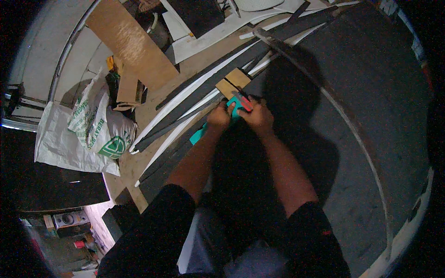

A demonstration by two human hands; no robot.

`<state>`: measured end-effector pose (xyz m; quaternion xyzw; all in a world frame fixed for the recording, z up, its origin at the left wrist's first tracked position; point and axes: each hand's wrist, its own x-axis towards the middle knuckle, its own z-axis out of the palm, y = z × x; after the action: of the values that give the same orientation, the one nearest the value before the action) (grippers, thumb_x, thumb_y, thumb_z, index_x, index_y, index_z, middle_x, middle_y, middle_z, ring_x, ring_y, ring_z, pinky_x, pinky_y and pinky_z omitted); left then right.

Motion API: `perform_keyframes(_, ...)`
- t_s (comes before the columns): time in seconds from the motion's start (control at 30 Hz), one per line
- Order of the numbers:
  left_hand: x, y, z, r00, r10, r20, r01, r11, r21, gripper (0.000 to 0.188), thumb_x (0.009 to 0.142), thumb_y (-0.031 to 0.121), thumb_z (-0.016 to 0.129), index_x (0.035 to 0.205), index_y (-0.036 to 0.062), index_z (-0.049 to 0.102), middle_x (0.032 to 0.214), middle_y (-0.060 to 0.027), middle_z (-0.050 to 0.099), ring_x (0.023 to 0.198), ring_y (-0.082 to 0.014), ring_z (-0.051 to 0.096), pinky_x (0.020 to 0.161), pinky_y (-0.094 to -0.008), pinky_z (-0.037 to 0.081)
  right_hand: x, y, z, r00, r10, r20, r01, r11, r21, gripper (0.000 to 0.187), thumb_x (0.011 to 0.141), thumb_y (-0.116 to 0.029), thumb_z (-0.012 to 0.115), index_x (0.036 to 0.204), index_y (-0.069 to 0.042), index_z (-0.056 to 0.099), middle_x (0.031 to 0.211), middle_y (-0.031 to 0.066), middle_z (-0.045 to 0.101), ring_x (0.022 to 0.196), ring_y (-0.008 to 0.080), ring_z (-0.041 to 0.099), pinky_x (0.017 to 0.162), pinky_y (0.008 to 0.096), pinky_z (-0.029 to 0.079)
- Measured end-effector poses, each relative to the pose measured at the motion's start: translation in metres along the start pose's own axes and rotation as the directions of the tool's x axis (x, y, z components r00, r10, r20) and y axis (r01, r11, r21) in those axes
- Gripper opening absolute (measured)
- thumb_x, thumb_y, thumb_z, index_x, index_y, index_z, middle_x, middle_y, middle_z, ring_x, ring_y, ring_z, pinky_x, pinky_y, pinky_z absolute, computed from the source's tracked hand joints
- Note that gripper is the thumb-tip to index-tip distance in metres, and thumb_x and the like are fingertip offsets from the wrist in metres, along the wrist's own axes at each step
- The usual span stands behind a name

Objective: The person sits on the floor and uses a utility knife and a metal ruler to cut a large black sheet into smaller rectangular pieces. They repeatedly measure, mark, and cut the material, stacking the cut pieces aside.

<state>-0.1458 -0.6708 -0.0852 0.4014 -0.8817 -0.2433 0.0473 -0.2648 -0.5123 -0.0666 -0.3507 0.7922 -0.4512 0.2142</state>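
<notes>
My left hand (219,116) is closed on a teal strip (198,134), its thumb pressing the far part. The strip's near end sticks out to the left below the hand. My right hand (256,116) grips a red cutter (244,104), whose grey tip points up and left over the teal piece. Just beyond both hands lies a tan board piece (233,82) with a dark line across it. The fingertips of the right hand are partly hidden in shadow.
Long white and black strips (190,95) run diagonally beneath the work. A brown board (130,44) lies at the far left near a white sack (104,123) with green print. A long curved strip (345,116) crosses the dark surface (361,69) on the right.
</notes>
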Motion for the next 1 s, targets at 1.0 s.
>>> perform_keyframes(1.0, 0.003, -0.015, 0.018, 0.979, 0.074, -0.19, -0.058, 0.994, 0.089, 0.06, 0.099, 0.067, 0.051, 0.126, 0.0175, 0.071, 0.101, -0.0226, 0.074, 0.092, -0.0435, 0.073, 0.079, -0.0558, 0.059, 0.012, -0.025, -0.025, 0.992, -0.086, 0.096, 0.117, 0.909, -0.4, 0.058, 0.092, -0.008, 0.06, 0.149, -0.017, 0.054, 0.109, 0.0256, 0.071, 0.1, 0.0435, 0.07, 0.086, 0.0545, 0.056)
